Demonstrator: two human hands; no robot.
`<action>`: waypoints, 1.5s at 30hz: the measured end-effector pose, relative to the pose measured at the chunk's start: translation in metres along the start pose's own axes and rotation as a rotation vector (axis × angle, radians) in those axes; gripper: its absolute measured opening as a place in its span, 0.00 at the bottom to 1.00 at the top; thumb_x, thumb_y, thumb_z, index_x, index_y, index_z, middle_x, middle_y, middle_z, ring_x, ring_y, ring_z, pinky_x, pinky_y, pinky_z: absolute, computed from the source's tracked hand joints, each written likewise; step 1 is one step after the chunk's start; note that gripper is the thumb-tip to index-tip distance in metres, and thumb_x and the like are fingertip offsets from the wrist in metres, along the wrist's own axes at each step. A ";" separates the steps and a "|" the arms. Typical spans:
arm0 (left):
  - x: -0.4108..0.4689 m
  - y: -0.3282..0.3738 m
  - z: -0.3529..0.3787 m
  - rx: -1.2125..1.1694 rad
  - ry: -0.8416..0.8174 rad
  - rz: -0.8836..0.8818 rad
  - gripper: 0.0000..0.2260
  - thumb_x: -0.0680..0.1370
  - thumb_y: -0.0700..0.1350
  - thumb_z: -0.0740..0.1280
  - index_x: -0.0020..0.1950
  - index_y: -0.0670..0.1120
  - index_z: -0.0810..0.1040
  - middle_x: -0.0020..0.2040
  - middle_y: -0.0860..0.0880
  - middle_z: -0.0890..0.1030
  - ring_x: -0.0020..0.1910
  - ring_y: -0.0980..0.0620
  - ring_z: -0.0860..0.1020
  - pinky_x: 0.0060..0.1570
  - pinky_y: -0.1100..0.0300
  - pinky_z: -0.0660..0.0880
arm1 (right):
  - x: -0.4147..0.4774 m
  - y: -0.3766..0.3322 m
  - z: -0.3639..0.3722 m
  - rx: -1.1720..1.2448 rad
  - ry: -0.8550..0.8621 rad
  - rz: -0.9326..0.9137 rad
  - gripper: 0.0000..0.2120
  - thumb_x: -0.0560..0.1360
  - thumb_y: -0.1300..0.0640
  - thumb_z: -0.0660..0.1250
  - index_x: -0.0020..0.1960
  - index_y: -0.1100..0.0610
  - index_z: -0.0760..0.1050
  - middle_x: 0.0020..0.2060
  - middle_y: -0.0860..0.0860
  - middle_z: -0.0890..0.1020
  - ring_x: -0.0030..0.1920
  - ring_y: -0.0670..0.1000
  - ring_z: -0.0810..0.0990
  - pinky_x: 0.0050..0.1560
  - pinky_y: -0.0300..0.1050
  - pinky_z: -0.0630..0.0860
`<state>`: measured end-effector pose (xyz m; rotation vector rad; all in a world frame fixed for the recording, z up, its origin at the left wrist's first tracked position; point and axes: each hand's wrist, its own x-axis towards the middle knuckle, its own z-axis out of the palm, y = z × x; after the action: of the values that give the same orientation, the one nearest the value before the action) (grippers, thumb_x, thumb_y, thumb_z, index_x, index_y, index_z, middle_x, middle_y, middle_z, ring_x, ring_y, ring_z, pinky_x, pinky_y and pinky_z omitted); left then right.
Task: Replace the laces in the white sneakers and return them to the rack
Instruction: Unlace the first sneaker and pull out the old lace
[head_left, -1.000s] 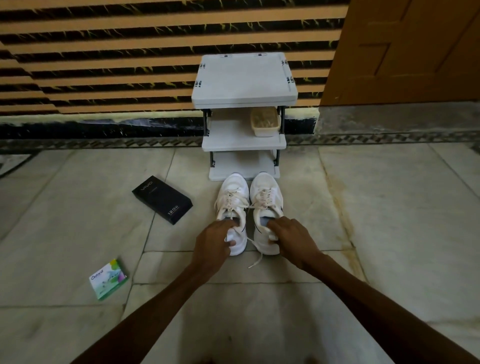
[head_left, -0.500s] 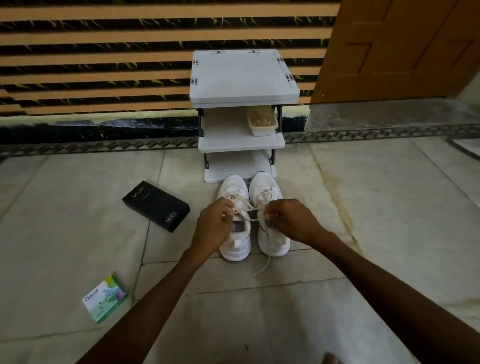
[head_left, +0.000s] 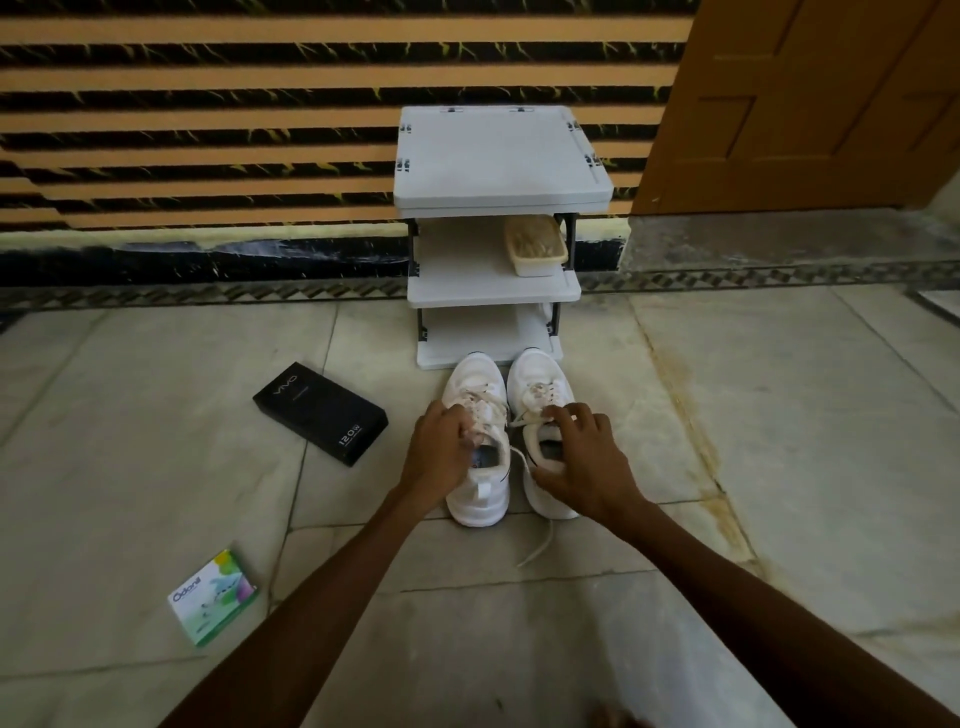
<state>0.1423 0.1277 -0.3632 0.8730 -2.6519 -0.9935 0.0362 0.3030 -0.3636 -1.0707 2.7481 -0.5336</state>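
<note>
At the back, against the striped wall: white plastic three-shelf rack (head_left: 498, 156), with brown panelled wooden door (head_left: 805, 104) behind and to its right. On the middle shelf, right end: cream oblong plastic basket (head_left: 535, 249). Directly before the rack, side by side on the floor, toes at its bottom shelf: left white lace-up sneaker (head_left: 478, 499) and right white lace-up sneaker (head_left: 537, 379).

Left hand (head_left: 441, 447) curled on the left sneaker's off-white laces (head_left: 485, 402); right hand (head_left: 587, 462) spread over the right sneaker's opening. Trailing nearer from between the pair: loose white lace end (head_left: 537, 545).

Left of the sneakers, apart: black oblong cardboard box (head_left: 319, 413). Nearer and further left: small green-and-white cardboard box (head_left: 213, 597).
</note>
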 end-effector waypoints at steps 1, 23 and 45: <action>0.000 0.001 -0.001 -0.034 -0.012 -0.036 0.04 0.76 0.42 0.69 0.46 0.44 0.75 0.50 0.46 0.71 0.50 0.44 0.74 0.47 0.56 0.70 | -0.003 0.002 0.002 -0.022 -0.013 -0.009 0.36 0.68 0.42 0.71 0.72 0.50 0.63 0.67 0.51 0.67 0.66 0.56 0.65 0.51 0.51 0.77; -0.002 -0.001 -0.057 0.020 0.275 -0.372 0.18 0.78 0.52 0.67 0.63 0.46 0.69 0.61 0.43 0.71 0.56 0.46 0.72 0.48 0.58 0.70 | 0.054 -0.043 -0.021 0.227 0.043 -0.071 0.17 0.81 0.49 0.59 0.39 0.57 0.77 0.34 0.50 0.80 0.35 0.49 0.79 0.36 0.43 0.73; -0.012 0.021 -0.002 0.205 0.157 -0.088 0.19 0.76 0.43 0.68 0.65 0.45 0.65 0.52 0.44 0.80 0.49 0.46 0.79 0.39 0.62 0.68 | 0.023 -0.020 0.003 -0.210 0.017 0.039 0.23 0.74 0.45 0.64 0.65 0.54 0.70 0.63 0.56 0.73 0.57 0.61 0.71 0.51 0.52 0.71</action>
<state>0.1435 0.1463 -0.3479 1.0715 -2.6320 -0.6470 0.0327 0.2735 -0.3592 -1.0566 2.8832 -0.2535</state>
